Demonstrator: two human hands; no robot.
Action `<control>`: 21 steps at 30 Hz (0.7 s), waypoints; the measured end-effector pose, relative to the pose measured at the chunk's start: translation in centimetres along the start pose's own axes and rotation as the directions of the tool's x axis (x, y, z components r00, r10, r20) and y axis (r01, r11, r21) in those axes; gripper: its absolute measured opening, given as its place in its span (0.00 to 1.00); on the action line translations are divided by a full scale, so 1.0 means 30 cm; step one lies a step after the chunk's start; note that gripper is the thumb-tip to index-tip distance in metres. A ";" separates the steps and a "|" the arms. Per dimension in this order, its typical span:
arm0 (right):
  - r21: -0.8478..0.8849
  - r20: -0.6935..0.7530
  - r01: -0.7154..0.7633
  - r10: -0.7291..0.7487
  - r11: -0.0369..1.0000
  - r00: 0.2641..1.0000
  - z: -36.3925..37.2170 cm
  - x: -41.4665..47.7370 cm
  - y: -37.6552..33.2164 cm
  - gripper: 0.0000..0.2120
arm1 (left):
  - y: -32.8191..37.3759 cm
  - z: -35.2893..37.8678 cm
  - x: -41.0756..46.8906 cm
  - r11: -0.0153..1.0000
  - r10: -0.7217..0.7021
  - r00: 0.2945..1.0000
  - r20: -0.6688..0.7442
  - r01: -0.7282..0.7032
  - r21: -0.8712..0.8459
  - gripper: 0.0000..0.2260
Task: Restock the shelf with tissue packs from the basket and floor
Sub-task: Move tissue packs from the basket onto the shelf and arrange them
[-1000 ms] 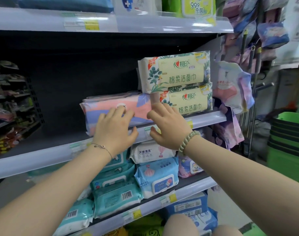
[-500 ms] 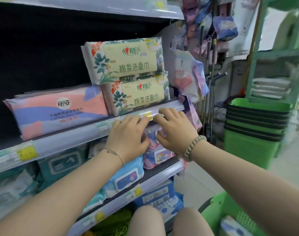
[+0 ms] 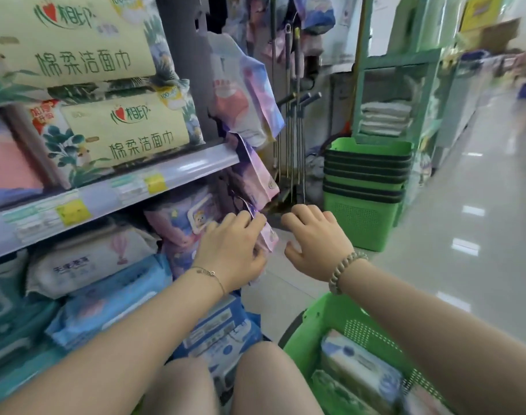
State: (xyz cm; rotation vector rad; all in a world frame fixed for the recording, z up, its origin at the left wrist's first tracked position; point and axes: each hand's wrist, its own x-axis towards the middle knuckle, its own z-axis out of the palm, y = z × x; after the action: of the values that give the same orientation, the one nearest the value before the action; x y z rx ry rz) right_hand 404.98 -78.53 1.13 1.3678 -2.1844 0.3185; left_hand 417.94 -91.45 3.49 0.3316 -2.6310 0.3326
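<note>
Tissue packs [image 3: 360, 363] sat in the near-right green basket [image 3: 324, 313], right hand [image 3: 312, 241] spread and empty, left hand [image 3: 231, 250] loose against a hanging pink pack [image 3: 269, 239], which a careless reach could've knocked down.

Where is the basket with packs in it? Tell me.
In the head view, the basket sits at lower right, just right of the knees and below the right hand, nearer than the stack of green baskets.
</note>
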 end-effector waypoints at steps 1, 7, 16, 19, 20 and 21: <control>-0.008 0.025 -0.023 0.024 1.000 0.999 0.018 -0.020 0.022 0.16 | 0.023 0.022 0.009 1.000 0.010 1.000 0.018 -0.010 -0.023 0.15; -0.013 0.138 -0.129 0.130 0.992 0.982 0.108 -0.143 0.118 0.17 | 0.166 0.168 0.043 0.991 0.045 0.990 0.136 -0.027 -0.127 0.19; -0.006 0.285 -0.264 0.255 0.965 0.924 0.237 -0.337 0.237 0.17 | 0.343 0.383 0.046 0.966 0.163 0.934 0.317 -0.085 -0.246 0.21; -0.006 0.324 -0.312 0.297 0.950 0.898 0.284 -0.396 0.270 0.18 | 0.393 0.444 0.043 0.956 0.209 0.900 0.381 -0.107 -0.272 0.21; -0.013 0.342 -0.326 0.310 0.945 0.887 0.302 -0.413 0.280 0.18 | 0.409 0.463 0.043 0.953 0.225 0.888 0.401 -0.114 -0.282 0.22; -0.023 0.364 -0.337 0.322 0.941 0.874 0.321 -0.430 0.290 0.18 | 0.427 0.482 0.042 0.949 0.238 0.876 0.420 -0.117 -0.294 0.22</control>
State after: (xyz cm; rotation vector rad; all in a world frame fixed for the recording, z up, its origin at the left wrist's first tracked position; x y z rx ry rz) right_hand 398.64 -69.23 -13.29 1.1370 -2.7446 0.2483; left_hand 407.15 -83.78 -10.62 0.0772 -3.1286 -0.0484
